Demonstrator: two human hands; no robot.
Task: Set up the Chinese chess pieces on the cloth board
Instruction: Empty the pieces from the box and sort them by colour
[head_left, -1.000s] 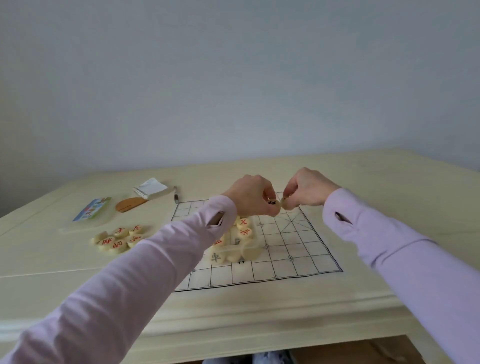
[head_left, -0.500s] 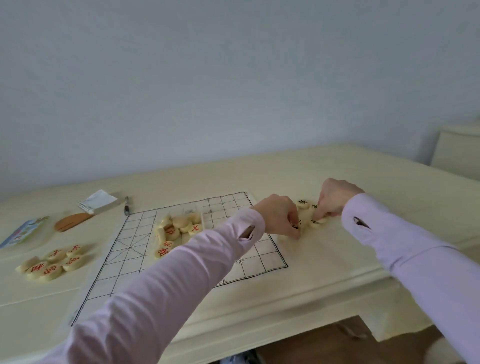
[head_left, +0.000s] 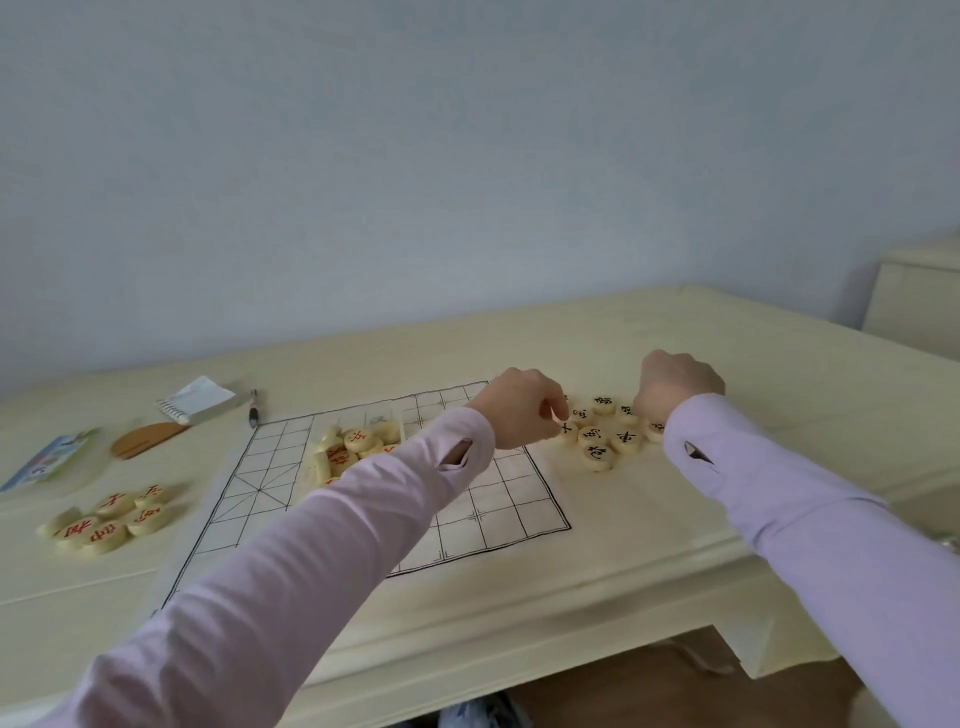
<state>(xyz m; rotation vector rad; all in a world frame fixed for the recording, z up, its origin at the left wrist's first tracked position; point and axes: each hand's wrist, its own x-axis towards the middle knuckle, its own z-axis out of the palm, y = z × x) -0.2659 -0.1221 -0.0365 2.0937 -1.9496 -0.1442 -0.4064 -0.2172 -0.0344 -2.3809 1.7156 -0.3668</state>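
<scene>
1. Head view, hands: I see the left hand over the right border of the cloth board. Its fingers are curled, with the tips on one of the black-marked pieces. I cannot tell whether it pinches that piece.
2. The right hand is at the far side of the same cluster, fingers curled downward. Its fingertips are hidden, so I cannot tell its grip.
3. The black-marked pieces lie face-up, outside the grid, just beside its right border.
4. A clear box of pieces sits on the board.
5. Red-marked pieces lie on the bench, left of the board.
</scene>
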